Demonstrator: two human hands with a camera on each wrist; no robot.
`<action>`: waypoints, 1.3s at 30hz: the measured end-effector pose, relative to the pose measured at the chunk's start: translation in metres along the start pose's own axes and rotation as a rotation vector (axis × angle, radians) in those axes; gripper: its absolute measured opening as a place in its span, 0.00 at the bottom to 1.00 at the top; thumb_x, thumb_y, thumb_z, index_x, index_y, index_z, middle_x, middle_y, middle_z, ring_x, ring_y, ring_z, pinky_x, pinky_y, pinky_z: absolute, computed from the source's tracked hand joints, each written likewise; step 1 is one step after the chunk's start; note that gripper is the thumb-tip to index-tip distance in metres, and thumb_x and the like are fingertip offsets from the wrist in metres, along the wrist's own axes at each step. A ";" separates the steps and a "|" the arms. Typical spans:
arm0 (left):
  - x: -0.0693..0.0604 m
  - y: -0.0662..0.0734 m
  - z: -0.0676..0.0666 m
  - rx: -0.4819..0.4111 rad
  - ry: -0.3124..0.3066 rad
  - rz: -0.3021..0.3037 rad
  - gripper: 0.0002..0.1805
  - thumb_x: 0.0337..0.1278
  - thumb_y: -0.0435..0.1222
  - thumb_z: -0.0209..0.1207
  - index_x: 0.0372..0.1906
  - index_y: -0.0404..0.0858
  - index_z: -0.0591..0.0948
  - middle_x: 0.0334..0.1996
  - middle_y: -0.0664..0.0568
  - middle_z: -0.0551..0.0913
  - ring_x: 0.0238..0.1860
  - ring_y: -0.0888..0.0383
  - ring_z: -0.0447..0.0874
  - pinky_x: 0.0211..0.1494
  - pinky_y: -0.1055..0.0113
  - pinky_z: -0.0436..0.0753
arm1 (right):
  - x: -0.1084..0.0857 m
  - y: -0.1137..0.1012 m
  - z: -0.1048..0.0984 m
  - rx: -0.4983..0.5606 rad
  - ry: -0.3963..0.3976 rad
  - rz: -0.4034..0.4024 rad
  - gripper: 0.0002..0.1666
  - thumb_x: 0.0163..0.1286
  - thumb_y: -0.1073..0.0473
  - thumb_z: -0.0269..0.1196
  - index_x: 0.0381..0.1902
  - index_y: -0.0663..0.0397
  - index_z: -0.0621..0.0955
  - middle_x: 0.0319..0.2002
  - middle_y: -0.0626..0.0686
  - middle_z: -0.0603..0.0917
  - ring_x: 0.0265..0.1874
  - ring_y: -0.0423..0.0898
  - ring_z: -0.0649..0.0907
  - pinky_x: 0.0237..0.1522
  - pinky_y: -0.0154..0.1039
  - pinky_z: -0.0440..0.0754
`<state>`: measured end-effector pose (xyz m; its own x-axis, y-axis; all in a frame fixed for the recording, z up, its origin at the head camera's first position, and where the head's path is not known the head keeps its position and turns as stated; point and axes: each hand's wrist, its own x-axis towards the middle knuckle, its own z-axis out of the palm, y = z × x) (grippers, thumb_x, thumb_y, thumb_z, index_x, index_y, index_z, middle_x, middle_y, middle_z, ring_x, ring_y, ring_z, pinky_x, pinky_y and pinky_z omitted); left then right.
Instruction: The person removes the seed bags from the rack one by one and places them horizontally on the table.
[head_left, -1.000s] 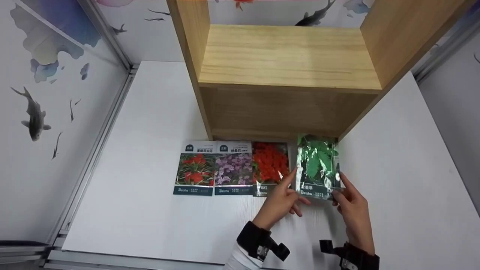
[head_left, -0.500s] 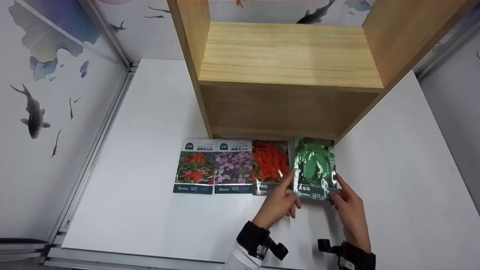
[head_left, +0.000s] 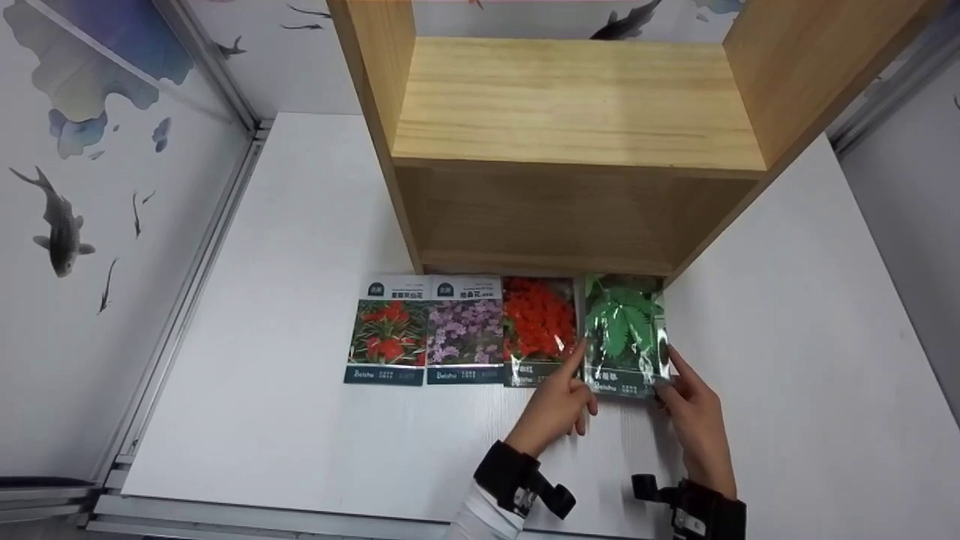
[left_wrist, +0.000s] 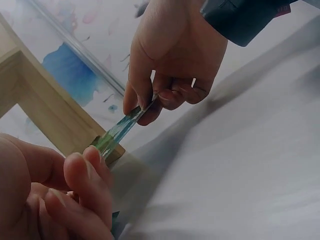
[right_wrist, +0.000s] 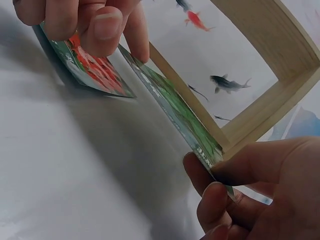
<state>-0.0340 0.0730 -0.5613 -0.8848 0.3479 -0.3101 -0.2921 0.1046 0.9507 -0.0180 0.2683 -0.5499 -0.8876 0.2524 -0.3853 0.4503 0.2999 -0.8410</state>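
Note:
My right hand point(head_left: 696, 424) pinches the lower right corner of a glossy green-leaf seed packet point(head_left: 624, 322) between thumb and fingers. My left hand point(head_left: 553, 409) touches the packet's left edge with an extended index finger, its other fingers bent loosely. In the right wrist view the green packet point(right_wrist: 185, 117) slants, its front edge raised off the white tabletop. Just left of it lies a red-flower packet point(head_left: 538, 319), its lower part near my left hand. Further left are a purple-flower packet point(head_left: 465, 334) and another packet with red blooms point(head_left: 388, 334), side by side.
A wooden shelf unit point(head_left: 577, 101) stands right behind the row, its lower front edge close to the packets' tops. White tabletop point(head_left: 285, 442) extends around it. Side walls printed with fish point(head_left: 64, 225) and a metal rail point(head_left: 195, 300) border the table.
Both hands have moved slightly left with the green packet, bringing it closer to the red-flower packet. It now lies straighter in the row. The other packets keep their places.

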 end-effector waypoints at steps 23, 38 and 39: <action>0.005 -0.005 0.004 -0.018 0.029 -0.026 0.37 0.57 0.36 0.51 0.66 0.68 0.50 0.18 0.49 0.79 0.08 0.56 0.70 0.09 0.70 0.66 | 0.007 0.006 0.005 -0.068 0.026 -0.050 0.33 0.65 0.60 0.56 0.67 0.43 0.60 0.41 0.58 0.78 0.30 0.45 0.77 0.28 0.33 0.75; 0.007 -0.009 0.008 0.029 0.027 -0.055 0.35 0.60 0.47 0.51 0.67 0.66 0.47 0.15 0.49 0.79 0.06 0.58 0.68 0.08 0.69 0.67 | 0.010 0.010 0.007 -0.201 0.119 -0.050 0.27 0.64 0.55 0.57 0.62 0.47 0.69 0.39 0.56 0.77 0.34 0.46 0.74 0.27 0.32 0.75; 0.007 -0.009 0.009 0.025 0.030 -0.057 0.35 0.60 0.47 0.51 0.67 0.66 0.47 0.15 0.49 0.78 0.06 0.58 0.68 0.08 0.69 0.67 | 0.010 0.010 0.007 -0.201 0.122 -0.046 0.27 0.64 0.55 0.57 0.62 0.47 0.69 0.39 0.56 0.77 0.34 0.46 0.74 0.27 0.33 0.75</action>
<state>-0.0347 0.0826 -0.5717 -0.8775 0.3126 -0.3636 -0.3337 0.1465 0.9312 -0.0232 0.2674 -0.5648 -0.8948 0.3396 -0.2899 0.4310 0.4873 -0.7595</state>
